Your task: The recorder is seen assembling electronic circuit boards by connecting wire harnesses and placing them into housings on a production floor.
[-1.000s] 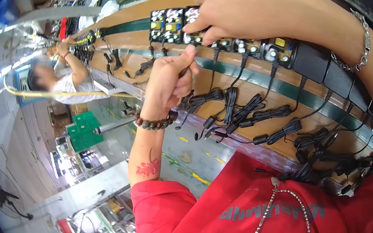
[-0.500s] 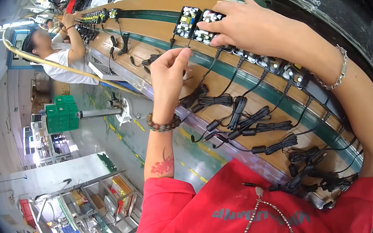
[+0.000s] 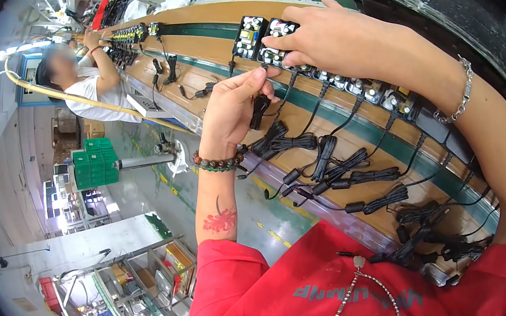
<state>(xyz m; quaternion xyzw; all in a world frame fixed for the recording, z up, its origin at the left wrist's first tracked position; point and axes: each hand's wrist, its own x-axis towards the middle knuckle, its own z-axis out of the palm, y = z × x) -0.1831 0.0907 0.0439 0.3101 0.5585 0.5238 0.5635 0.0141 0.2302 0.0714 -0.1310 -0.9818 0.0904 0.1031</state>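
Note:
Open black power adapter cases with bare circuit parts stand in a row along the conveyor line. My right hand (image 3: 334, 40) reaches over the row from the right, its fingers closed on the second adapter (image 3: 283, 28). To the left of it stands another open adapter (image 3: 250, 34), untouched. Just below, my left hand (image 3: 237, 102) pinches the cord under the second adapter with thumb and fingers. A black bundled power cord (image 3: 260, 112) hangs beside that hand. The exact pinch point is partly hidden by my fingers.
Several coiled black cords (image 3: 344, 163) lie on the wooden ledge toward me. A clear rail (image 3: 347, 217) edges the ledge. At far left a co-worker in white (image 3: 100, 92) handles more adapters. Green crates (image 3: 94, 162) stand beyond the line.
My left hand has moved right and up against the second adapter's cord, and its bundle now shows beside my fingers. My right hand stays on the adapter. The view has shifted slightly.

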